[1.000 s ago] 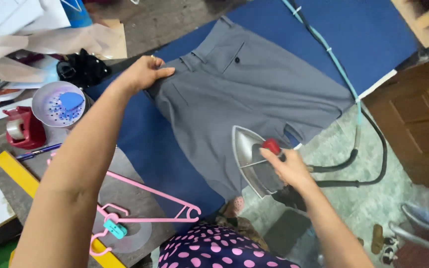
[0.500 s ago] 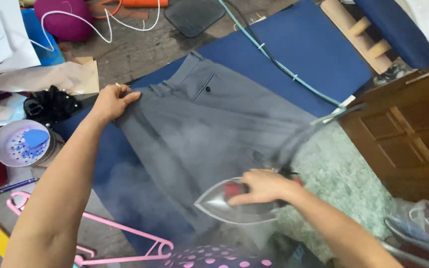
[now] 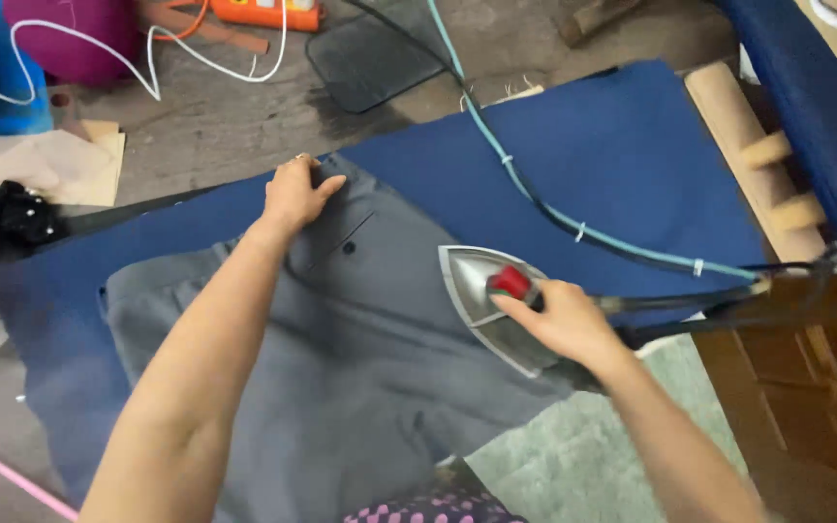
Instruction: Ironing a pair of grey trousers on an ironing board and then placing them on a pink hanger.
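Observation:
Grey trousers [image 3: 360,358] lie spread on a blue ironing pad [image 3: 622,165]. My left hand [image 3: 297,194] presses flat on the waistband, near a back pocket with a dark button [image 3: 349,248]. My right hand [image 3: 559,320] grips the handle of a silver steam iron [image 3: 481,291] with a red knob [image 3: 511,282]. The iron rests on the right edge of the trousers, its tip pointing left and away from me. A teal and black hose [image 3: 544,208] runs from the iron across the pad.
A wooden cabinet [image 3: 806,387] stands at the right, with a blue padded board [image 3: 816,107] above it. Behind the pad lie a dark mesh pad [image 3: 375,53], white cord [image 3: 147,68], an orange box [image 3: 273,12] and a pink hanger [image 3: 2,470] at lower left.
My right hand has brought the iron from the lower hem area up onto the trousers near the waistband. My left hand stays pressed on the waistband. The camera view shifted closer.

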